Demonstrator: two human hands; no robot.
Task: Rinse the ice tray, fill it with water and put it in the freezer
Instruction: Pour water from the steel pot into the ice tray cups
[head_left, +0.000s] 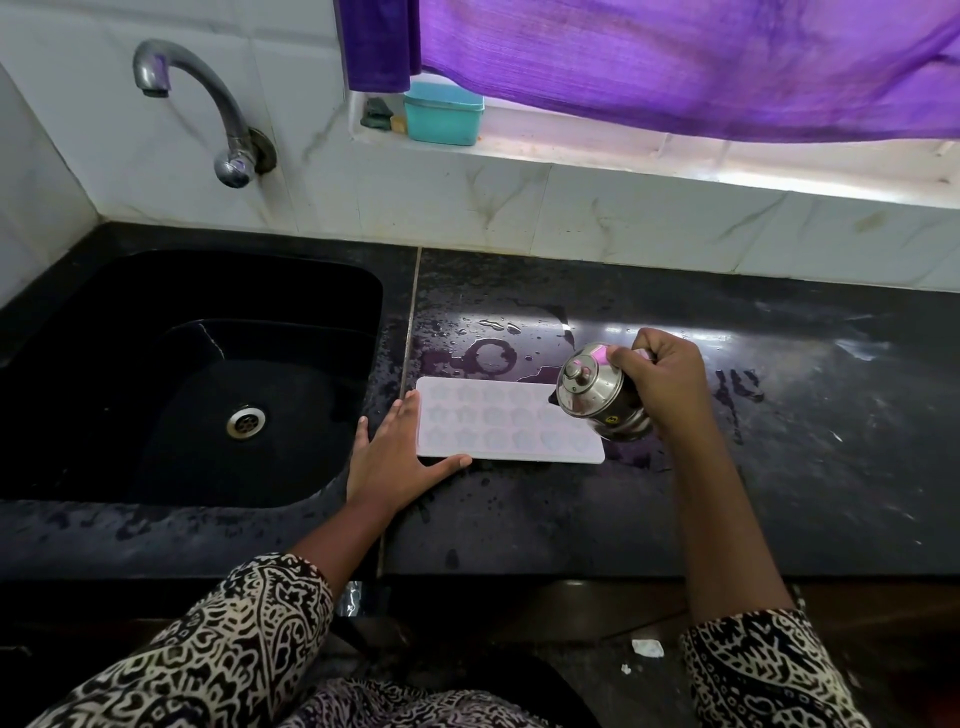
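A pale lilac ice tray (498, 426) with star-shaped cells lies flat on the wet black counter (519, 519), just right of the sink. My left hand (397, 457) rests flat against the tray's left end, thumb along its front edge, fingers spread. My right hand (662, 379) grips a lidded steel jug (597, 395), tilted with its lid toward the tray's right end. Whether water is flowing from it I cannot tell.
A black sink (78, 395) with a steel drain (245, 421) takes up the left. A curved tap (208, 109) hangs on the tiled wall above it. A teal box (442, 115) sits on the window ledge under a purple curtain (675, 57). Water drops dot the counter behind the tray.
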